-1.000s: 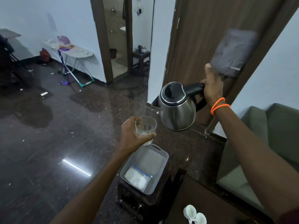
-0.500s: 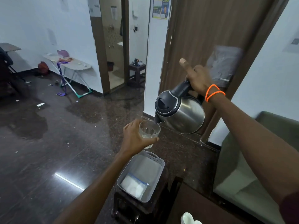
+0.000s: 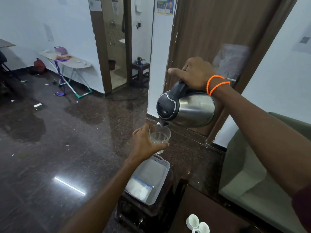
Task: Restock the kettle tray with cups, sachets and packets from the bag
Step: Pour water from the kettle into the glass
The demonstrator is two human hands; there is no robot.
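Head view: a steel electric kettle is gripped by its black handle in the right hand, thumb extended, and tipped spout-down over a clear glass tumbler wrapped by the left hand. Below, a grey plastic tray holding a zip bag sits on a dark stool beside the desk; white cups stand at the desk's near edge. Pouring is best done slowly, the spout kept within the rim and the tumbler held level.
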